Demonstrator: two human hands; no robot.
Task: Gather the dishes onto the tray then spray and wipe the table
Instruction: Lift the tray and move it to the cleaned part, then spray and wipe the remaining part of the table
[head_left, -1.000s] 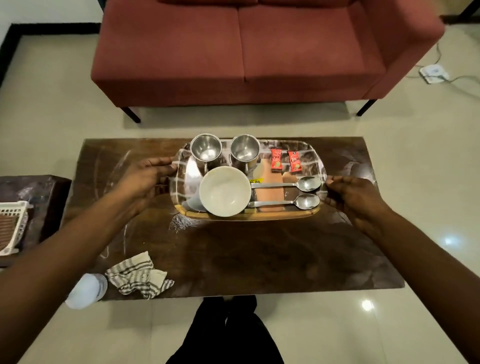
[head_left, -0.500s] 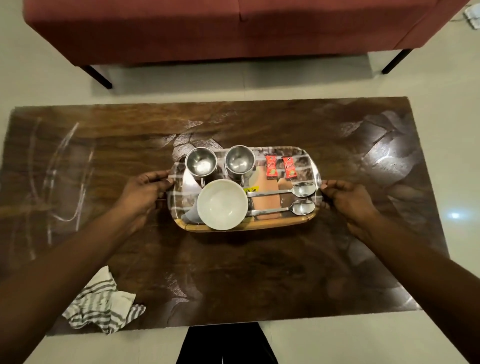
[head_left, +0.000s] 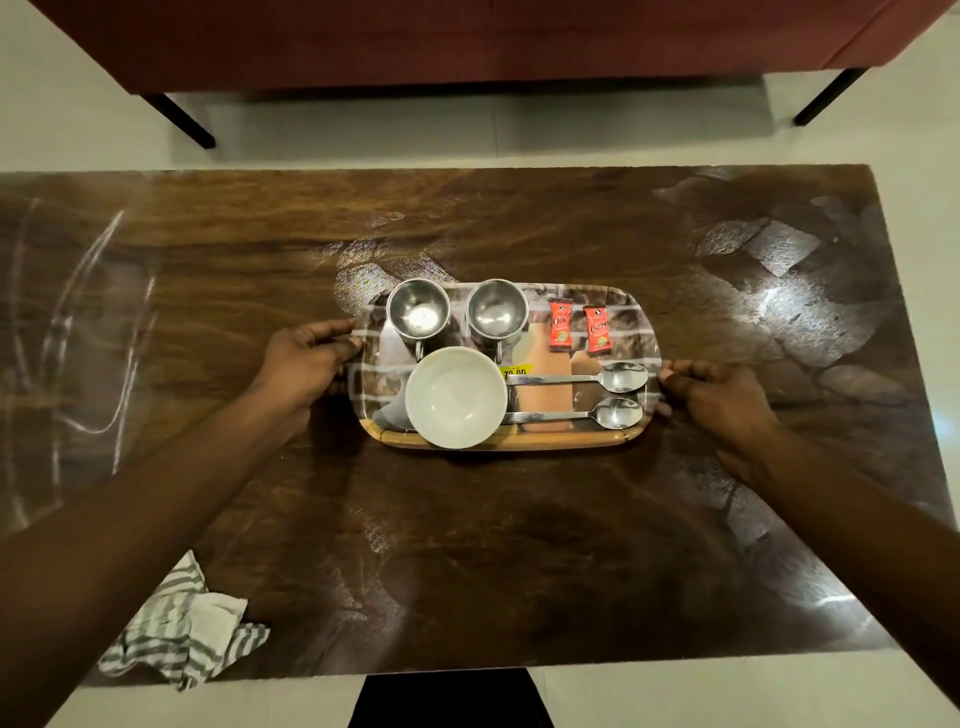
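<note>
Wood table (head_left: 467, 545) stood on pale floor (head_left: 78, 104) w/ red sofa (head_left: 467, 41) behind. Curled left hand (head_left: 306, 358) & right hand (head_left: 722, 395) gripped tray (head_left: 519, 442) ends.

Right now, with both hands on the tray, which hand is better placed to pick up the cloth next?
The left hand: the cloth lies at the table's near left corner, beside that forearm. The right hand holds the tray's opposite end, farther away.
</note>
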